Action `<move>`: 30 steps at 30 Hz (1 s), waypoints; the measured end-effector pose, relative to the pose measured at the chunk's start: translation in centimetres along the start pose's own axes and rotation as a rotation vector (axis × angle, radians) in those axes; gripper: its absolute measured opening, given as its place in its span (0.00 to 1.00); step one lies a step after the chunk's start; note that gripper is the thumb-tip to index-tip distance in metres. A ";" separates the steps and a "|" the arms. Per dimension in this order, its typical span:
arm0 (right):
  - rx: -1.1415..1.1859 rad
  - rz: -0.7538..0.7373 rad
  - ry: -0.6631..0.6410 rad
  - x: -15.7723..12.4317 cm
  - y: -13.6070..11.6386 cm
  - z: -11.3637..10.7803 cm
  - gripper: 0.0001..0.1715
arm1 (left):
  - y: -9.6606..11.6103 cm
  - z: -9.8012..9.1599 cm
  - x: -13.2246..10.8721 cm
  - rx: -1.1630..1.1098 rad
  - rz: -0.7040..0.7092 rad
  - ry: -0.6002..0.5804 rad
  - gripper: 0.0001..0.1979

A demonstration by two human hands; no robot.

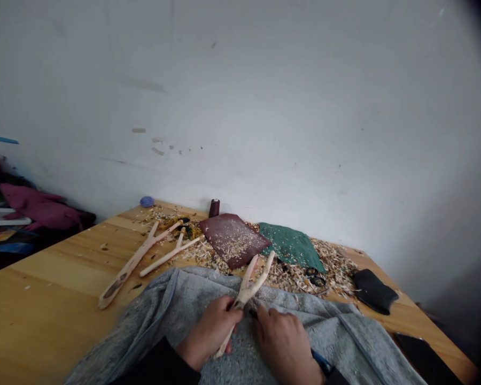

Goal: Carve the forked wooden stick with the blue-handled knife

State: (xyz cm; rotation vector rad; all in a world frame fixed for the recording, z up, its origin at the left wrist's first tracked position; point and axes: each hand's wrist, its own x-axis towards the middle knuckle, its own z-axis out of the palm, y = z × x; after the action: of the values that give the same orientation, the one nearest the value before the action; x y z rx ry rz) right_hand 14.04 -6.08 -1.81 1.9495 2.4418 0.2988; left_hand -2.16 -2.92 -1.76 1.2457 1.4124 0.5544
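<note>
1. Head view, hands: the left hand [210,331] grips the stem of a pale forked stick [245,293], its fingers wrapped closed around the wood. The stick sits just above a grey fleece [176,305] draped over the person's lap, its fork pointing away from the person.
2. The right hand [284,342] sits at the fork, fingers curled and pressed together; what they pinch is hidden.
3. Head view, surface: the wooden surface [44,283] carries two more forked sticks [132,262] and wood shavings [328,267]. Dark red sandpaper [232,239] lies beside a green cloth [291,246]. A thread spool [214,207] stands behind them, near the white wall [240,107].
</note>
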 end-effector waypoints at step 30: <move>0.076 0.205 -0.057 1.6 3.1 -1.1 0.18 | -0.1 -0.2 -0.4 -0.269 -0.022 -0.248 0.07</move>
State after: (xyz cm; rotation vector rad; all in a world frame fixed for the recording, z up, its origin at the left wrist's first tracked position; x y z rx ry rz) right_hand 16.58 -4.06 -0.11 2.2112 2.2538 0.1511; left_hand -2.51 -3.26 -1.64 1.0423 1.1026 0.5355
